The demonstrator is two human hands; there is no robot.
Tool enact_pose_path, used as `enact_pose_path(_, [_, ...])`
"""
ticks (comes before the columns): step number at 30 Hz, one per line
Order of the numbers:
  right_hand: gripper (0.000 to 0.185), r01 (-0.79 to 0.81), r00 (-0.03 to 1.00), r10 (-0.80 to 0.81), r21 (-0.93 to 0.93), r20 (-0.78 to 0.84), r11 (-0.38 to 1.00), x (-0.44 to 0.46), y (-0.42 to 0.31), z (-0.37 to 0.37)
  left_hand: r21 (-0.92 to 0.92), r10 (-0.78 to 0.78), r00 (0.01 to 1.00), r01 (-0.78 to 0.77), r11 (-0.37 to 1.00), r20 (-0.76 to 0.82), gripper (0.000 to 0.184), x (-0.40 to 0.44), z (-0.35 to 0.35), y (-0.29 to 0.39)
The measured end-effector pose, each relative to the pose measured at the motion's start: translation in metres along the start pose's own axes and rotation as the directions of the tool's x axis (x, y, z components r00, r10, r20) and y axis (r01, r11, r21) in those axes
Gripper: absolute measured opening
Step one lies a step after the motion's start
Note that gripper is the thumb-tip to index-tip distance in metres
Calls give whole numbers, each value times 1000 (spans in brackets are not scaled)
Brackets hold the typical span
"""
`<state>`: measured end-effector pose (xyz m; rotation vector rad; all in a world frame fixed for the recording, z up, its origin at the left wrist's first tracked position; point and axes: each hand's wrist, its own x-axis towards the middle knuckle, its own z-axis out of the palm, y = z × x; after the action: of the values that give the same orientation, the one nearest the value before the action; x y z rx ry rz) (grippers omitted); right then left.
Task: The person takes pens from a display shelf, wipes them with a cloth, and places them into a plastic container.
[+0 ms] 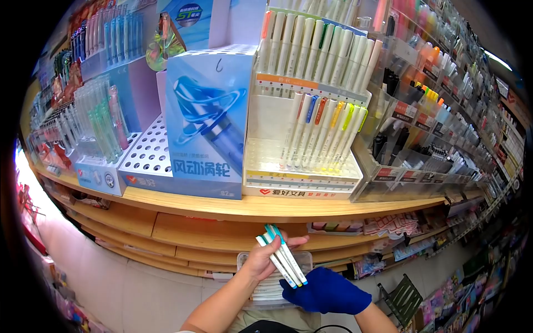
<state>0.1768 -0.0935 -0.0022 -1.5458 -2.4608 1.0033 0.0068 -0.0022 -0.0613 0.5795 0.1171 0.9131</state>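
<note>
My bare left hand (266, 260) is closed around a few slim white markers (286, 261) with teal and blue-green caps, held slanting with their caps up and away from me. Their lower ends, some tipped yellow and blue, lie against my right hand (327, 291), which wears a dark blue glove. Its fingers are mostly turned out of sight, so I cannot tell how they are bent. Below both hands, a clear plastic bin (307, 260) holds more white markers (266, 291), partly covered by my arm and glove.
Ahead, a white marker rack (266, 150) stands on the wooden shelf (277, 206), its lower tier partly filled with colour-capped markers (325, 130). A blue display box (205, 122) is on its left, clear pen trays (388, 172) on its right. A folding stool (402, 297) stands at lower right.
</note>
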Motion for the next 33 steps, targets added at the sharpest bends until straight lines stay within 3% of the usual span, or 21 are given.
enact_pose_path(1, [20,-113,993,114,107,-3,988,0,-3,-4,6,-16,1000,16,1000,-8,27,-1,1,0])
enact_pose_path(2, [21,57,989,-37,130,-146,990,-1,4,-5,12,-22,1000,22,1000,2,26,-1,1,-3])
enact_pose_path(4, [20,207,929,-217,-64,-300,976,-3,10,-4,21,-38,999,37,999,30,24,0,-1,-12])
enact_pose_path(6, [14,149,911,-292,-428,-292,891,0,8,4,36,-59,998,59,998,15,22,3,4,-22])
enact_pose_path(8, [16,174,894,-439,-832,-90,526,16,0,9,60,-66,998,66,996,1,23,2,5,-27])
enact_pose_path(10, [17,295,868,-442,-479,-226,826,19,7,15,92,-54,998,55,994,-14,28,-1,4,-27])
enact_pose_path(11, [19,295,895,-386,-355,-222,887,18,6,16,110,-42,999,44,993,-22,32,-3,2,-26])
enact_pose_path(12, [21,282,919,-329,-224,-217,933,17,1,13,191,-43,999,39,981,17,44,-6,3,-22])
enact_pose_path(15, [25,335,860,-261,101,-438,937,20,2,20,302,-70,998,69,951,-8,38,-15,14,-38])
enact_pose_path(18, [29,336,874,-371,-160,-313,928,23,17,30,218,-96,992,112,970,-82,29,-17,18,-41])
enact_pose_path(20, [27,328,864,-363,-155,-350,932,22,20,36,192,-85,990,106,976,-114,22,-19,23,-42])
enact_pose_path(23, [13,298,912,-382,-398,-148,867,13,17,39,73,-32,977,49,996,-211,27,-14,15,-37])
enact_pose_path(24, [9,296,930,-365,-512,-37,806,8,14,37,152,64,970,-29,988,-232,24,-9,14,-29])
enact_pose_path(27, [11,188,940,-315,-573,-129,798,0,0,16,106,-10,990,25,994,-138,21,-11,-3,-13])
enact_pose_path(29, [13,79,927,-276,-589,-253,804,-4,-5,3,257,-129,977,170,951,-170,21,-17,-3,-20])
enact_pose_path(31, [14,15,888,-210,-431,-410,902,-5,-4,1,391,-222,959,275,878,-176,18,-22,4,-34])
enact_pose_path(33, [17,-32,831,-116,-254,-545,967,-7,-3,2,674,-261,907,421,607,-331,17,-21,20,-46])
